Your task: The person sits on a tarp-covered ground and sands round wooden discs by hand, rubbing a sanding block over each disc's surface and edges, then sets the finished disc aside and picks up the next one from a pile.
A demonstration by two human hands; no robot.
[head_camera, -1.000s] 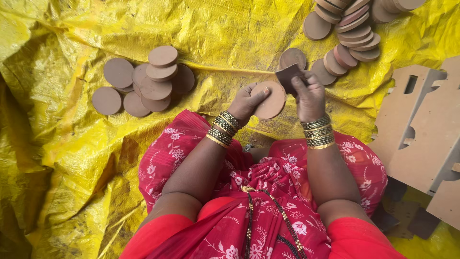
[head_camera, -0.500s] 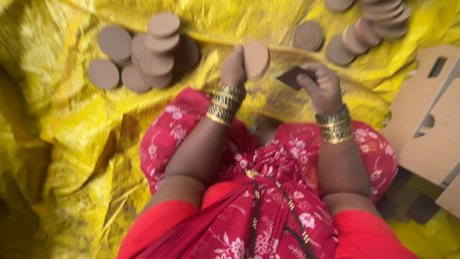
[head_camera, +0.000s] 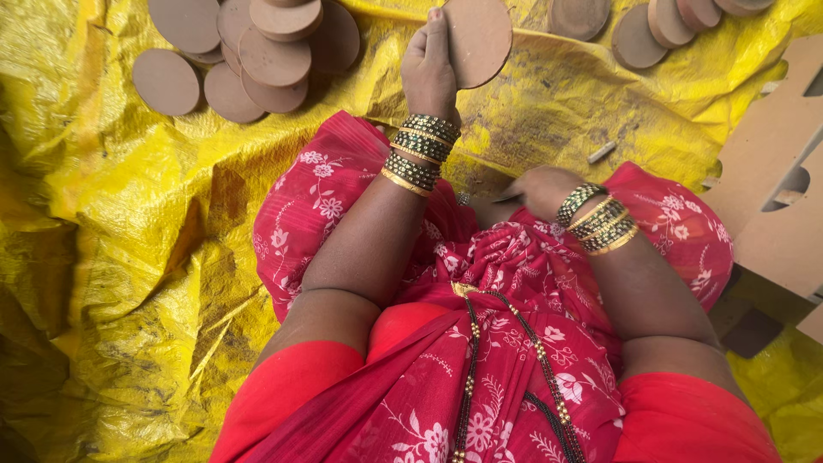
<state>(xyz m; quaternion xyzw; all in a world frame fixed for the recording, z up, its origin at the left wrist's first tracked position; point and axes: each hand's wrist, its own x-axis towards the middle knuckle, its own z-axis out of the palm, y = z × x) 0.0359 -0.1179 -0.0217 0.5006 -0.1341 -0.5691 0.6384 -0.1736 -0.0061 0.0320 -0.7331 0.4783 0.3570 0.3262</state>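
My left hand (head_camera: 429,73) is raised in front of me, holding a round brown disc (head_camera: 477,36) upright by its edge. My right hand (head_camera: 538,189) rests low in my lap on the red flowered cloth (head_camera: 514,343). Its fingers are curled around a small dark square piece (head_camera: 507,197), of which only a thin edge shows. Both wrists carry stacks of bangles.
A pile of brown discs (head_camera: 257,51) lies at the top left on the yellow tarp (head_camera: 129,214). More discs (head_camera: 669,21) lie at the top right. Brown board sheets with cut-outs (head_camera: 771,171) lean at the right. A small stick (head_camera: 601,153) lies near my right knee.
My left hand lifted the disc up and away from my lap. My right hand dropped down into my lap with the dark piece. The view tilted closer to my body.
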